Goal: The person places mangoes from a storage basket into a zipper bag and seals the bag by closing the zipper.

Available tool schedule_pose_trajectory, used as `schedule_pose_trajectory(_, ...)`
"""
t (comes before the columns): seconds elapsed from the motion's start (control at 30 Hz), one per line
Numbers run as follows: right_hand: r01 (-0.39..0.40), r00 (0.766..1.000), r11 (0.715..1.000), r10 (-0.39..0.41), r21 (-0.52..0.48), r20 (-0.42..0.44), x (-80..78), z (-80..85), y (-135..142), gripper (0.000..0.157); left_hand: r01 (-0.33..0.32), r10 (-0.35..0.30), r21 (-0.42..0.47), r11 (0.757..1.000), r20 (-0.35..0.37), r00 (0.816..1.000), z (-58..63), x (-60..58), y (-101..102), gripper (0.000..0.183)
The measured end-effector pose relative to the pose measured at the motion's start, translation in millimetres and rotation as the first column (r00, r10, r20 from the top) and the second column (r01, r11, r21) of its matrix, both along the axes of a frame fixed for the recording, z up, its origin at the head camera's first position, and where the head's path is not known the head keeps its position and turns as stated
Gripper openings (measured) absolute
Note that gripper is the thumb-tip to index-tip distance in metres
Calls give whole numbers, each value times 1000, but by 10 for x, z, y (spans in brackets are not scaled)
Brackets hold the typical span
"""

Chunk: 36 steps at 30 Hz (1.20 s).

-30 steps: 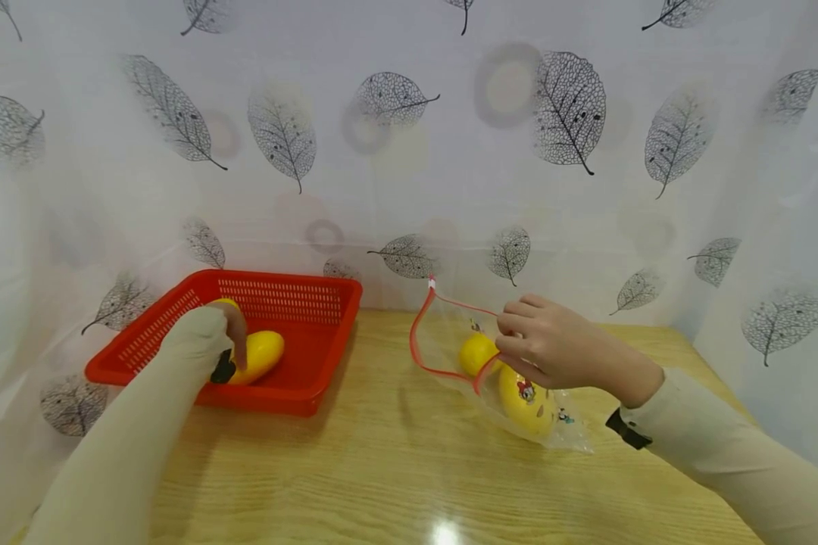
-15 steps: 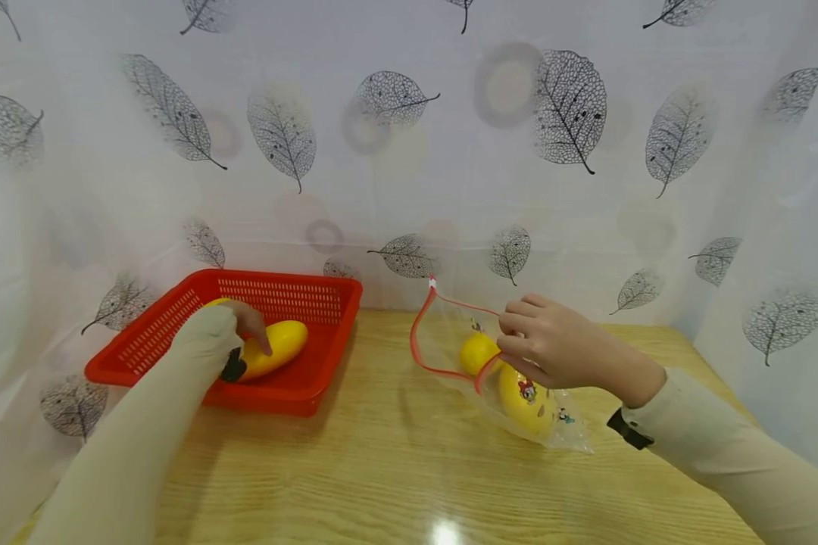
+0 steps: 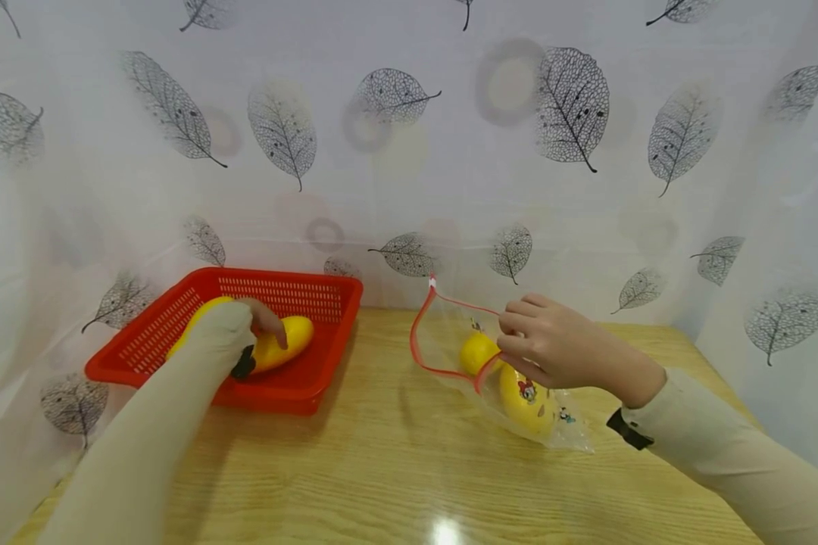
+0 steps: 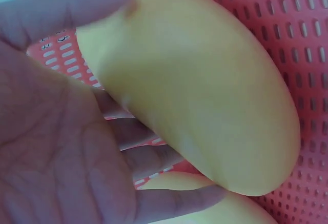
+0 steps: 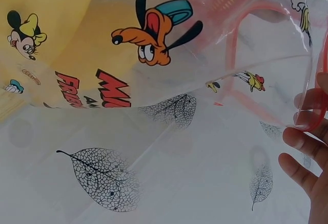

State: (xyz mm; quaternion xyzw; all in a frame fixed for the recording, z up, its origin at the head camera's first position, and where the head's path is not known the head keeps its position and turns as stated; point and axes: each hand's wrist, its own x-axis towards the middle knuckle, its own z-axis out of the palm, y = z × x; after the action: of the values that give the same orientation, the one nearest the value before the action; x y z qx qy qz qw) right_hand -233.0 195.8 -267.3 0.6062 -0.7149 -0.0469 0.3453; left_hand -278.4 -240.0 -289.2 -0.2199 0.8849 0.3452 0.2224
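Observation:
Inside the red basket (image 3: 316, 378), my left hand (image 3: 264, 322) grips a smooth yellow mango (image 3: 298, 334). In the left wrist view the thumb lies on one end of this mango (image 4: 200, 80), and the fingers pass beneath it. Another yellow mango (image 3: 194, 325) is partly hidden behind the left wrist. At the right, my right hand (image 3: 559, 344) pinches the red-edged mouth of a clear zip bag (image 3: 443, 341), which stands open. A round yellow fruit (image 3: 477, 353) and a larger yellow one (image 3: 521, 405) lie in the bag. Cartoon figures are printed on its plastic.
The basket and bag rest on a light wooden table (image 3: 375, 469), with a strip of tabletop between them. A pale curtain (image 3: 436, 182) with leaf prints hangs behind and along both sides. A red zip slider stands at the bag's upper corner.
My left hand and the mango under it have shifted to the right within the basket, showing more of the other mango. The right hand and bag have stayed put.

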Motion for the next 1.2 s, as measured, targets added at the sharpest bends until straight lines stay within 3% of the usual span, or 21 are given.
schedule_pose_trajectory(0.07, 2, 1000, 1000, -2, 1, 1, 0, 1, -2, 41, -62, 62, -5, 998, -21, 998, -16, 24, 28, 48)
schedule_pose_trajectory(0.1, 3, 1000, 1000, -3, 2, 1, 0, 1, -3, 41, -145, 146, 19, 989, -38, 989, -26, 42, 41, 42)
schedule_pose_trajectory(0.17, 4, 1000, 1000, -4, 3, 0, -1, 3, -5, 41, -145, 145, -1, 989, -37, 989, -41, 37, 68, 36)
schedule_pose_trajectory(0.27, 3, 1000, 1000, -3, 3, 0, 0, 8, -11, 41, -71, 71, -26, 997, -6, 997, -57, -16, 96, 39)
schedule_pose_trajectory(0.33, -2, 1000, 1000, 2, 2, -1, 0, 11, -15, 41, 31, -30, -56, 998, 19, 999, -66, -82, 99, 51)
schedule_pose_trajectory(0.4, -6, 1000, 1000, 6, 1, -2, -1, 12, -19, 41, 144, -141, -84, 986, 38, 989, -87, -165, 82, 70)
schedule_pose_trajectory(0.5, -11, 1000, 1000, 11, 0, -3, -2, 11, -24, 41, 328, -320, -134, 935, 73, 944, -133, -290, 47, 96)
schedule_pose_trajectory(0.6, -11, 1000, 1000, 11, 0, -1, -2, 6, -24, 40, 421, -409, -149, 895, 105, 906, -173, -382, 29, 106)
schedule_pose_trajectory(0.77, -9, 1000, 1000, 9, 2, 1, -2, -5, -23, 40, 471, -447, -147, 870, 169, 878, -252, -530, -7, 111)
schedule_pose_trajectory(0.83, -7, 1000, 1000, 7, 4, 2, -2, -8, -24, 40, 502, -470, -154, 851, 204, 859, -303, -602, -31, 116)
schedule_pose_trajectory(0.93, -9, 1000, 1000, 9, 3, 4, -4, -12, -27, 40, 538, -494, -191, 821, 236, 837, -495, -813, -138, 123)
schedule_pose_trajectory(1.07, -7, 1000, 1000, 7, 1, 6, -6, -17, -25, 41, 620, -569, -231, 750, 251, 783, -541, -859, -164, 123)
schedule_pose_trajectory(1.17, -1, 1000, 1000, 1, 1, 8, -4, -21, -16, 41, 665, -618, -227, 711, 249, 746, -414, -711, -93, 115)
schedule_pose_trajectory(1.2, 1, 1000, 1000, -1, 2, 9, -3, -22, -11, 41, 661, -615, -228, 715, 245, 750, -413, -702, -94, 114)
